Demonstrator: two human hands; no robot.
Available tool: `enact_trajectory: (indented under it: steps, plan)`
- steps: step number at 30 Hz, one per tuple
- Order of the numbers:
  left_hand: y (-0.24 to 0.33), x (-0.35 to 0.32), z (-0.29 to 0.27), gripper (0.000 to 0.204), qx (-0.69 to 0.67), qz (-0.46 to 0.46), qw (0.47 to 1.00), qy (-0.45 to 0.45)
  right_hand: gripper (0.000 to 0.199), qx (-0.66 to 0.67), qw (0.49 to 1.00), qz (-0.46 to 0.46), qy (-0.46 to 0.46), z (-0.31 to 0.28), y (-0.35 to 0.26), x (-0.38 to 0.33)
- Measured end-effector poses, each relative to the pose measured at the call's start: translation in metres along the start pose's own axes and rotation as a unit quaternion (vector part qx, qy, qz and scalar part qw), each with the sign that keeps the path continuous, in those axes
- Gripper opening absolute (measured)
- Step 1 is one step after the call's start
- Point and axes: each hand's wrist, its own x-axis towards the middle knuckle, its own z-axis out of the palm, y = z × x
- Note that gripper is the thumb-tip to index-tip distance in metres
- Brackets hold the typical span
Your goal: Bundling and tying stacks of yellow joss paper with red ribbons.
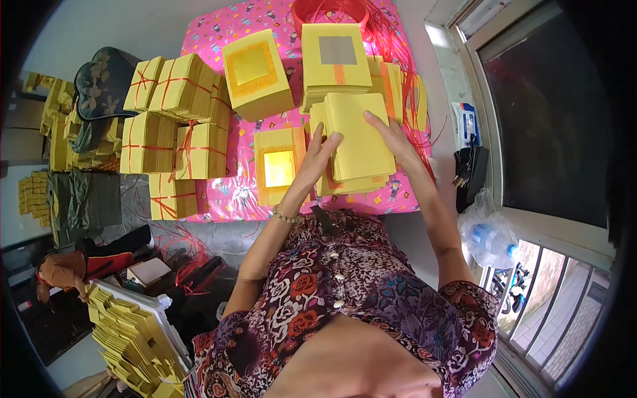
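Observation:
My left hand [319, 158] presses against the left side of a stack of yellow paper sheets [358, 129], its thumb near the top sheet. On the opposite side my right hand [393, 138] grips the same stack, thumb laid on top and the other fingers hidden beneath or behind it. The sheets' edges are slightly uneven. Just beyond stands a taller yellow paper pile [335, 69] with a silver square on top. Left of my left forearm lies a yellow paper pile with a gold square [279, 168], and farther back a thick yellow block [257, 73] with a gold square.
A pink patterned cover [242, 192] lies over the table. Bundles tied with red string [189, 146] are stacked at left. A red basin [330, 9] and loose red strings [405, 79] are at the back. Another person [63, 270] is at the lower left, beside more yellow stacks [136, 335].

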Motion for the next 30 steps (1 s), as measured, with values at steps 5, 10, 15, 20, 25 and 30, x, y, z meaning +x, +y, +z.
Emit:
enact_trajectory:
  steps: [5,10,15,20,25,30]
  plan:
    - [0.012,-0.003,0.009,0.092,-0.054,-0.025,0.998,0.017,0.061,-0.042,0.999,-0.003,0.004,-0.004,-0.008,-0.002]
    - [0.009,0.005,0.02,0.08,-0.046,0.052,0.995,0.077,0.069,-0.494,0.838,-0.152,0.177,-0.006,-0.017,-0.015]
    - [-0.006,0.015,0.022,0.068,0.127,0.116,0.977,0.129,0.073,-0.463,0.832,-0.29,0.097,0.001,-0.015,-0.023]
    - [-0.016,0.019,0.021,0.065,0.116,0.119,0.978,0.128,0.07,-0.439,0.848,-0.29,0.06,0.0,0.004,-0.015]
    - [0.03,-0.002,0.021,0.072,0.002,0.037,0.998,0.054,0.068,-0.425,0.857,-0.29,0.042,-0.007,-0.006,-0.019]
    - [0.018,0.001,0.017,0.082,-0.015,0.079,0.993,0.081,0.066,-0.419,0.863,-0.28,0.042,-0.004,-0.013,-0.025]
